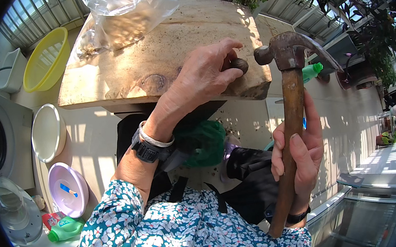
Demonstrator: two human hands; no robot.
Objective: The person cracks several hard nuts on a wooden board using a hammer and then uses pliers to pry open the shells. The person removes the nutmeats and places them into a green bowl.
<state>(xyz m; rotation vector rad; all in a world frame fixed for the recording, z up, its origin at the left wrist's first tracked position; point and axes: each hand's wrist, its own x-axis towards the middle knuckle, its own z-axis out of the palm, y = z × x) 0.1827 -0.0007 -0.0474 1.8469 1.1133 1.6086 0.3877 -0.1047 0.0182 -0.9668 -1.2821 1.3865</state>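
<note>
A thick wooden board [187,26] lies before me, strewn with small dark crumbs. Near its right front corner my left hand [205,71] grips a brown, round nut [240,66] between thumb and fingers; the hand covers part of it. My right hand [300,152] holds a claw hammer [287,53] by its worn wooden handle. The hammer's head is raised just right of the nut, its round face turned left, apart from the nut. At the board's far left sits a clear plastic bag [131,17] with tan pieces inside, too blurred to name.
Below the board, a green plastic bag [204,143] sits between my legs, with debris scattered on the floor. Yellow [46,60], white [49,133] and purple basins [69,189] stand left, near a front-loading washing machine [8,134]. Potted plants [375,37] line the right.
</note>
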